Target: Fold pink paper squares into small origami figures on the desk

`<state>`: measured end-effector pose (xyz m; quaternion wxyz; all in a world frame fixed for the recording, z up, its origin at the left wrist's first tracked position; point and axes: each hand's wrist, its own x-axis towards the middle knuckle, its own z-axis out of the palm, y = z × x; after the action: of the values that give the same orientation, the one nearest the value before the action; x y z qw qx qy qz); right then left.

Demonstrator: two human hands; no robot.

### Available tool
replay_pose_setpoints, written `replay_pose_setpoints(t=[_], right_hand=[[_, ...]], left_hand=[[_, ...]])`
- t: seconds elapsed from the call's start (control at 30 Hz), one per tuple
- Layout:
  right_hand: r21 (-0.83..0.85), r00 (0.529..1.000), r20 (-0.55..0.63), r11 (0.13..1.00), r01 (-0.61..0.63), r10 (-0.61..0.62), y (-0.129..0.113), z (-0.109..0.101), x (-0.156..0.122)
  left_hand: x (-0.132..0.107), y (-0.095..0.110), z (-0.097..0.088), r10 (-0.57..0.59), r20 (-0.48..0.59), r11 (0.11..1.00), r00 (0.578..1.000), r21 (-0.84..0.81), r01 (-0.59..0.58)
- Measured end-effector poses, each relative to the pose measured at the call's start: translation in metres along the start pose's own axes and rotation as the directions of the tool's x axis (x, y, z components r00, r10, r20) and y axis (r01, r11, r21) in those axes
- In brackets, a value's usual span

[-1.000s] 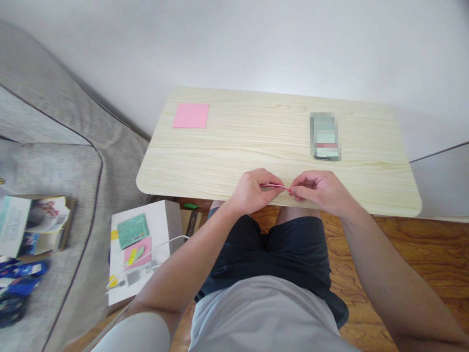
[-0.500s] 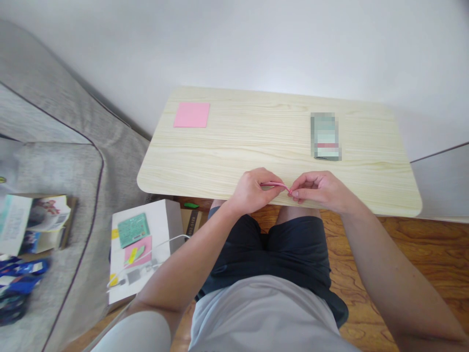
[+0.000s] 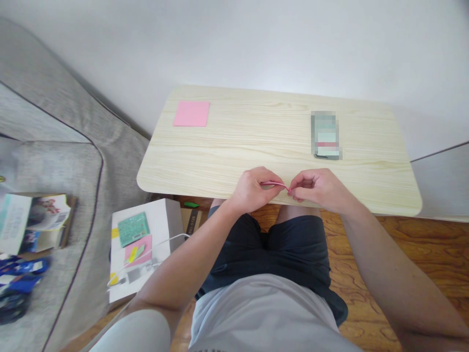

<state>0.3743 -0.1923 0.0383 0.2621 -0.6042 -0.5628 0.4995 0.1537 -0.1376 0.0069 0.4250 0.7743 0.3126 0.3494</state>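
Note:
Near the front edge of the wooden-top table [image 3: 234, 146], both of my hands pinch one narrow piece of folded pink paper [image 3: 273, 183]. Its left part lies between the thumb and fingers of my left hand [image 3: 256, 189], which is closed. The right tip is gripped by the closed fingertips of my right hand [image 3: 315, 187], where the paper bends downward. My fingers hide much of it, so its full shape does not show. A flat pink paper square [image 3: 191, 114] lies at the table's far left.
A blurred-out, phone-like object [image 3: 326, 135] rests on the table's right side. Left of my legs, a white box [image 3: 161, 215] carries a green packet [image 3: 133, 229], pink paper and a white cable. A grey sofa [image 3: 88, 205] with boxes stands at the left.
Hardly anything differs. My right hand has shifted very slightly, still pinching the paper's tip; my left hand keeps its place and hold.

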Motion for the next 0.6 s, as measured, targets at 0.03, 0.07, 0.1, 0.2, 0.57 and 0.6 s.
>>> replay_pose_setpoints(t=[0.03, 0.07, 0.1, 0.2, 0.57, 0.6], right_hand=[[-0.053, 1.000, -0.015, 0.998, 0.017, -0.018, -0.002, 0.000, -0.001], [-0.103, 0.999, -0.032, 0.994, 0.034, -0.037, -0.004, 0.000, -0.001], [-0.145, 0.997, -0.049, 0.988, 0.051, -0.058, -0.005, 0.001, -0.002], [-0.223, 0.988, -0.108, 0.971, 0.083, -0.110, -0.009, 0.003, -0.004], [-0.183, 0.946, -0.282, 0.977, 0.111, -0.160, -0.004, 0.019, -0.012], [-0.165, 0.943, -0.293, 0.980, 0.112, -0.157, -0.003, 0.020, -0.013]], left_hand=[[0.000, 0.000, 0.000, -0.003, 0.000, 1.000, 1.000, 0.002, 0.003], [0.000, 0.000, 0.000, -0.005, 0.001, 1.000, 1.000, 0.005, 0.005], [0.000, 0.000, 0.000, -0.005, 0.002, 1.000, 1.000, 0.007, 0.005], [0.000, 0.001, 0.000, 0.006, -0.009, 1.000, 1.000, 0.012, -0.005], [-0.001, -0.001, 0.004, 0.006, -0.117, 0.999, 0.993, 0.049, -0.001], [-0.001, -0.001, 0.004, -0.003, -0.126, 0.999, 0.992, 0.040, 0.009]])
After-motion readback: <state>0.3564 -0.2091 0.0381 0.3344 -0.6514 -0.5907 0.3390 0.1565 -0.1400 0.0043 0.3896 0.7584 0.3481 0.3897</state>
